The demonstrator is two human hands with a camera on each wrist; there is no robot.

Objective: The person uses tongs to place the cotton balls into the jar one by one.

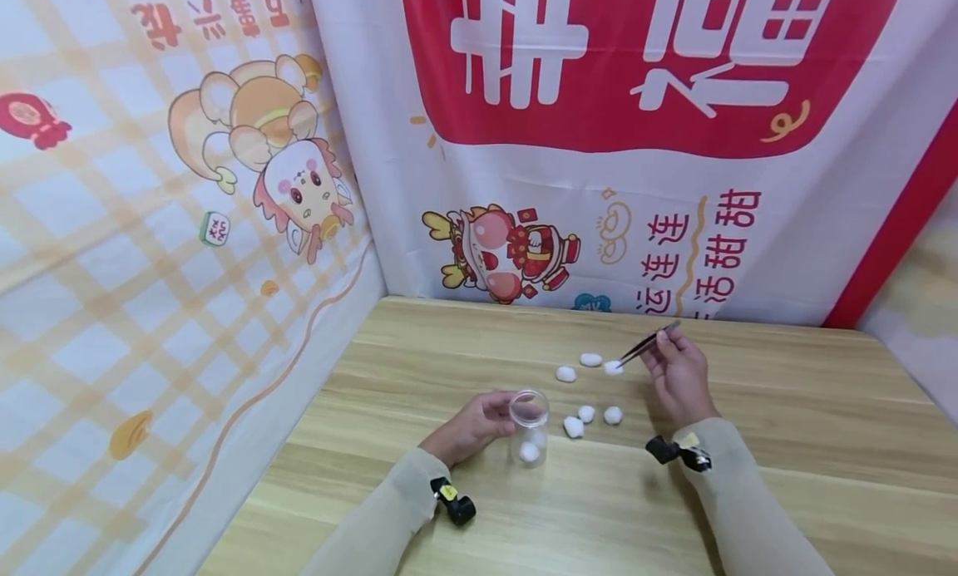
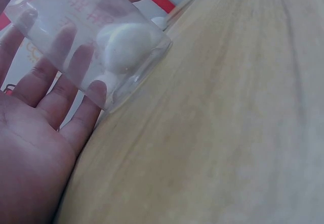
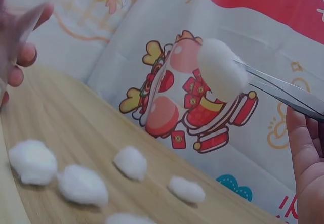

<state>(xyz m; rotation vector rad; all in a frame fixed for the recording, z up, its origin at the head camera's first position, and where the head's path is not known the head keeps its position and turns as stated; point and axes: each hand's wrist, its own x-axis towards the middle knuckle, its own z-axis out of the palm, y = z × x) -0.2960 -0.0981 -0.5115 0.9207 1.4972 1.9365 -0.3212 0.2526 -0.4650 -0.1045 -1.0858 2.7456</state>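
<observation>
A clear plastic jar [image 1: 530, 430] stands on the table with white cotton balls [image 2: 129, 47] at its bottom. My left hand [image 1: 479, 426] holds the jar from its left side; the fingers [image 2: 61, 90] lie along its wall in the left wrist view. My right hand [image 1: 681, 376] grips a pair of metal tweezers [image 1: 649, 342] pointing down and left. Between the tweezer tips is a cotton ball [image 3: 221, 68], raised above the table in the right wrist view. More cotton balls [image 1: 586, 414] lie loose between the two hands.
The wooden table [image 1: 599, 509] meets a printed cloth backdrop [image 1: 599, 177] at the back and a checked cloth [image 1: 187, 252] on the left. Two loose cotton balls [image 1: 578, 366] lie farther back, near the tweezers. A small black camera is strapped to each wrist.
</observation>
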